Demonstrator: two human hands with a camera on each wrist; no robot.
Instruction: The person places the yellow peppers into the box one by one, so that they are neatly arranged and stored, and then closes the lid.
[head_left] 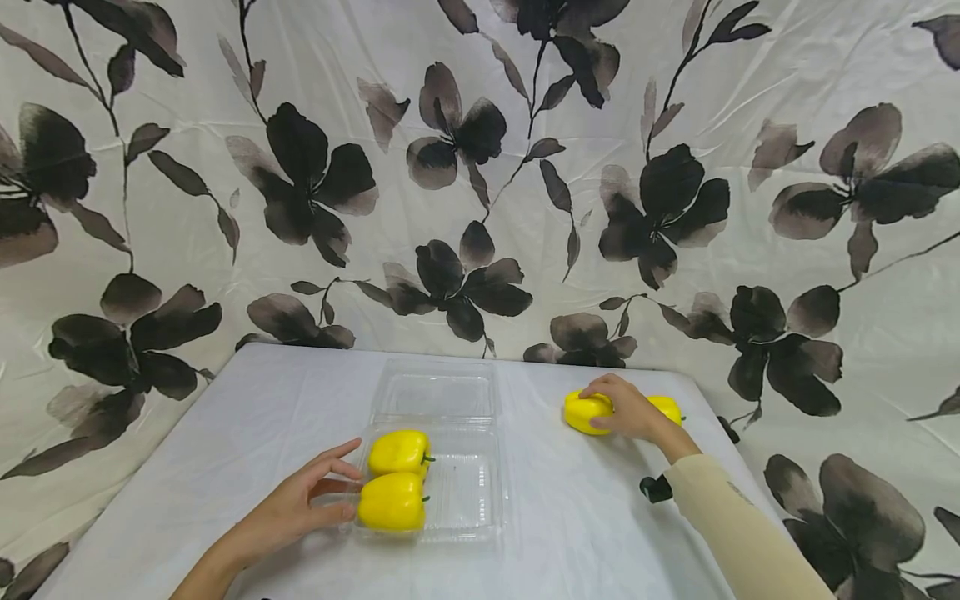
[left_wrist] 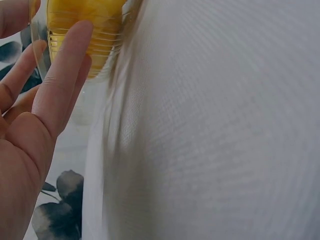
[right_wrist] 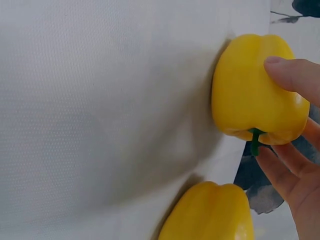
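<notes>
On the table's right side my right hand (head_left: 630, 408) holds a yellow bell pepper (head_left: 585, 412). In the right wrist view the thumb lies against the pepper's side (right_wrist: 255, 90), the other fingers are by its green-stemmed end, partly hidden behind it. A second yellow pepper (head_left: 666, 407) lies beside that hand, partly covered by it. A clear plastic clamshell box (head_left: 468, 500) stands with its lid laid back, two yellow peppers in its left half, one behind the other. At the box's left wall is my left hand (head_left: 311, 492), fingers spread and extended, fingertips right at the wall.
The hinged lid (head_left: 435, 392) lies flat behind the box. A small dark object (head_left: 656, 489) shows by the right wrist. White cloth covers the table (head_left: 570, 533), and a floral curtain (head_left: 480, 167) hangs directly behind its far edge.
</notes>
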